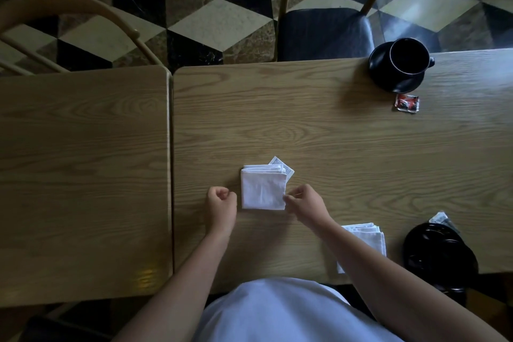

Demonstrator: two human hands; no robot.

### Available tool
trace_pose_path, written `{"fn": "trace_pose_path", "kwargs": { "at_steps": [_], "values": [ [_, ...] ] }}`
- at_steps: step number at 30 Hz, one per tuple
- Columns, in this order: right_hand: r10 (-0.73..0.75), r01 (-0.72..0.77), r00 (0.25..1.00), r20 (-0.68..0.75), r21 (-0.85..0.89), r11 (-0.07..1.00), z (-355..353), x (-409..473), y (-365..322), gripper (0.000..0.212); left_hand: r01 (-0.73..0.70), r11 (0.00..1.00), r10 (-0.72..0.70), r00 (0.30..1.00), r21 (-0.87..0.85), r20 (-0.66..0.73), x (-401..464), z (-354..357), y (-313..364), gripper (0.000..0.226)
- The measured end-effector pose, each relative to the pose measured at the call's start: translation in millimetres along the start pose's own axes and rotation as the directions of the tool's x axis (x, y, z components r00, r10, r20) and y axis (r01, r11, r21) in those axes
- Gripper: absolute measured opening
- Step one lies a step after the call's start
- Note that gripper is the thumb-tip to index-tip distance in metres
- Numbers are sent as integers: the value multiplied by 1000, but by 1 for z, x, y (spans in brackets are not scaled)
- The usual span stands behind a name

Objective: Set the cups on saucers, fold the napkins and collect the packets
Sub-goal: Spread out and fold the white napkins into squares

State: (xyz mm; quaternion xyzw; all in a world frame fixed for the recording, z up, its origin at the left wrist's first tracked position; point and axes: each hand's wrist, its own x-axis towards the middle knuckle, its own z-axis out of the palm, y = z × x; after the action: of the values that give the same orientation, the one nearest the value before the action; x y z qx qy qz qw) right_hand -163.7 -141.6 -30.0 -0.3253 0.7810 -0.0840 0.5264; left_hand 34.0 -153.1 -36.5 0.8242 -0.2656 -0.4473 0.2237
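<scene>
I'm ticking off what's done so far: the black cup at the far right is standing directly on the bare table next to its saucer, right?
Not quite. The head view shows the black cup standing on its saucer, not on the bare table. It is at the far right, as you say.

Place: café, I'd say | two abutting light-oak tables | cube-patterned marble floor | black cup on black saucer

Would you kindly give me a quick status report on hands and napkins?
Left hand fisted, empty. Right hand pinching folded napkin. Red packet loose beside far cup. Nothing blocking.
</scene>
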Motion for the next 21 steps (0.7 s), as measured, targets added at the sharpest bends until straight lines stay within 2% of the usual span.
{"fn": "trace_pose_path", "kwargs": {
  "at_steps": [3,8,11,12,13,16,18,21],
  "values": [
    [8,-8,999,42,13,1000,7,2,-7,29,161,983,-150,982,-93,119,-5,6,2,16],
    [44,-68,982,185,122,990,-1,-8,-17,21,162,987,-156,936,9,315,-7,8,8,16],
    [20,-61,972,236,166,984,-11,-24,-17,18,211,975,-164,897,-71,411,-15,2,15,11],
    [4,-47,972,233,180,983,-15,-29,-17,16,244,961,-163,879,-131,448,-20,-1,19,3],
    [-9,-36,974,228,193,980,-18,-34,-15,14,296,935,-165,852,-196,497,-25,-4,22,5],
    [-53,-8,964,262,227,974,-29,-57,-11,4,432,839,-115,734,-329,670,-40,-16,29,35],
    [-93,-4,942,322,288,958,-35,-70,-7,15,405,843,-49,713,-354,699,-49,-24,33,49],
    [-195,50,916,352,383,922,-45,-93,-3,29,332,852,59,707,-405,704,-65,-34,37,42]
  ]
}}
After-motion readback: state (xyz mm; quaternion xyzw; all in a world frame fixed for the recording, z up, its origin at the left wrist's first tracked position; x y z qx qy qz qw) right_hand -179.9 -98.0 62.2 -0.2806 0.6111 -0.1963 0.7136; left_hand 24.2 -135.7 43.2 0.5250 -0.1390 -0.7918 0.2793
